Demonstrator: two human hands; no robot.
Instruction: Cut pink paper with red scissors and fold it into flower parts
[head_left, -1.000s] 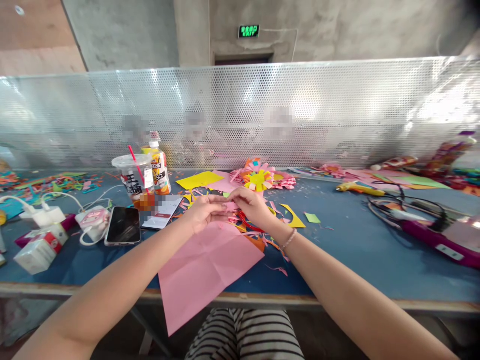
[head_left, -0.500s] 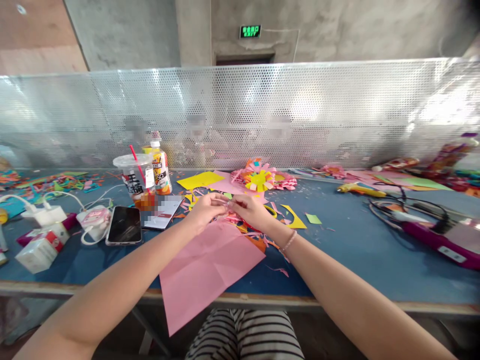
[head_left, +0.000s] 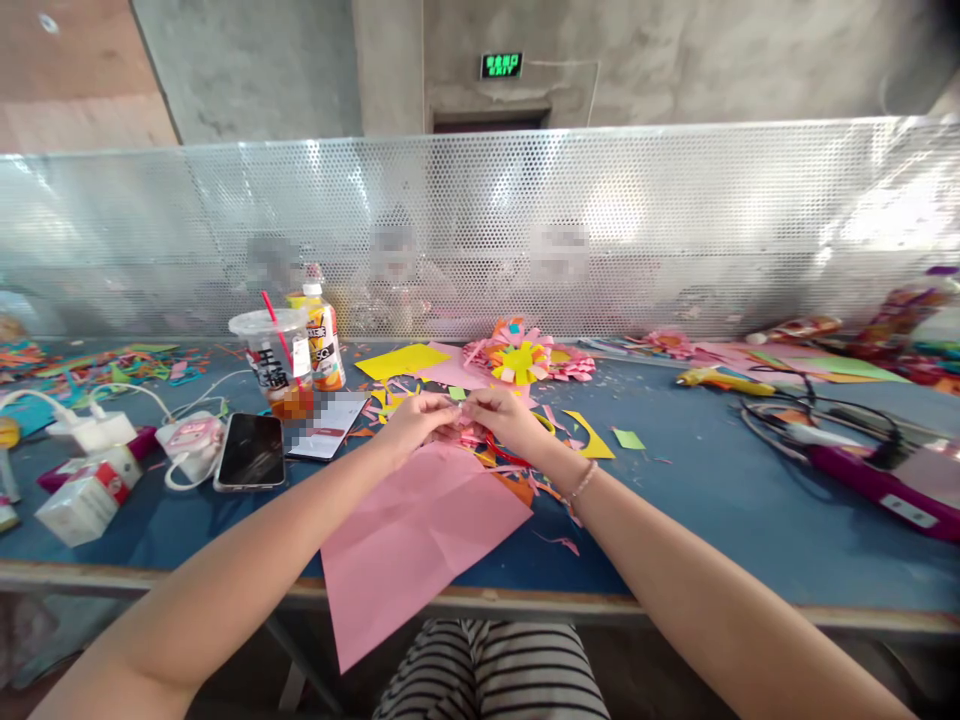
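While both hands meet above the table (head_left: 712, 500), the left hand (head_left: 412, 425) and right hand (head_left: 504, 420) have their fingers pinched closed on a small pink strip (head_left: 459, 412). It sits at twelve o'clock from the pink sheet (head_left: 412, 540); a phone (head_left: 247, 452) lies at nine o'clock.
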